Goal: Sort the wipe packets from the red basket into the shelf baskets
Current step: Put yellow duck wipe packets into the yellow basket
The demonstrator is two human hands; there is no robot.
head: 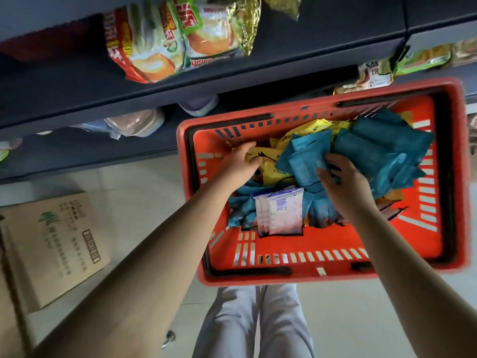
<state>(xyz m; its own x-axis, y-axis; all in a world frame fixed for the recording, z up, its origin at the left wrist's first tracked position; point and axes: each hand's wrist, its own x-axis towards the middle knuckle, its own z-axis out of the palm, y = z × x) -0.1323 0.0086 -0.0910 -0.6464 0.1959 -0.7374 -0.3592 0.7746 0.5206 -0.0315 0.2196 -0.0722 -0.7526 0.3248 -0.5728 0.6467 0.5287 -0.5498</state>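
Observation:
The red basket (pixel 322 273) sits on the floor below me, holding several teal, yellow and white wipe packets. My left hand (pixel 241 162) reaches into its left side and its fingers curl round a yellow packet (pixel 277 170). My right hand (pixel 347 186) is in the middle of the basket, gripping a bunch of teal packets (pixel 307 157). More teal packets (pixel 382 148) lie at the right. A few white packets (pixel 282 211) stand between my two arms, near the front.
Dark shelves (pixel 108 99) run along the top, with snack bags (pixel 165 40) above and wrapped goods (pixel 139 122) on the lower shelf. A cardboard box (pixel 51 244) lies on the tiled floor at the left. My legs (pixel 253 321) are below the basket.

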